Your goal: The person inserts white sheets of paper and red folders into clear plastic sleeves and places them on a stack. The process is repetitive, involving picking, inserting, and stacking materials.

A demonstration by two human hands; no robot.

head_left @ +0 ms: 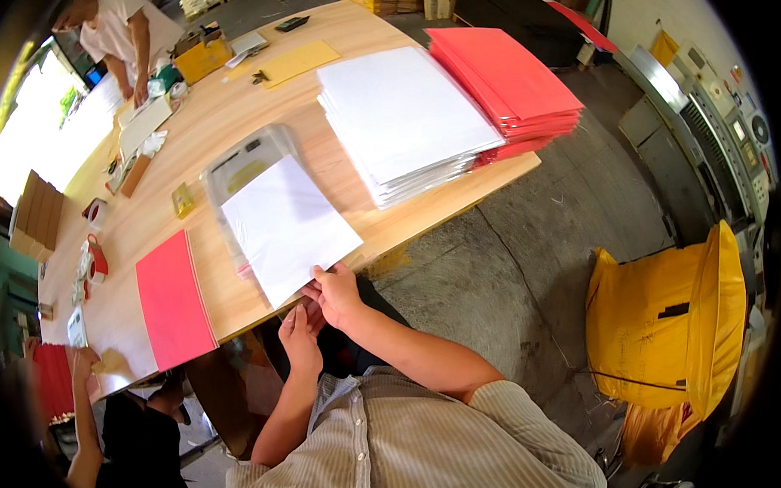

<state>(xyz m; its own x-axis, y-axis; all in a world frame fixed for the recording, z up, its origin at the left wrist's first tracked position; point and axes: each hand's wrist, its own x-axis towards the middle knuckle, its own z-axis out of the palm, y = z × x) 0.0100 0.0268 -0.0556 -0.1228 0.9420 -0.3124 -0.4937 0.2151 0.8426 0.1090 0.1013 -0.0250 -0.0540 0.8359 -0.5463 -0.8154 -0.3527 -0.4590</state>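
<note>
A white sheet [290, 223] hangs partly over a clear plastic tray [278, 141] at the table's near edge. My right hand [337, 294] pinches the sheet's near edge, thumb on top and fingers underneath. Just below that edge is my left hand [301, 340], its fingers curled together close to the right fingers; what they grip, if anything, is hidden. Left of the tray lies a pile of red sheets [175, 301]. To the right a tall stack of white sheets [412, 111] in clear plastic stands against a stack of red folders [508, 80].
The wooden table [382, 235] ends close to my body. Tape rolls [96, 259], a small yellow box [182, 201] and brown cartons [37, 214] sit at left. A person [131, 37] works across the table; another person's arm [83, 414] reaches in lower left. A yellow bag [654, 322] stands right.
</note>
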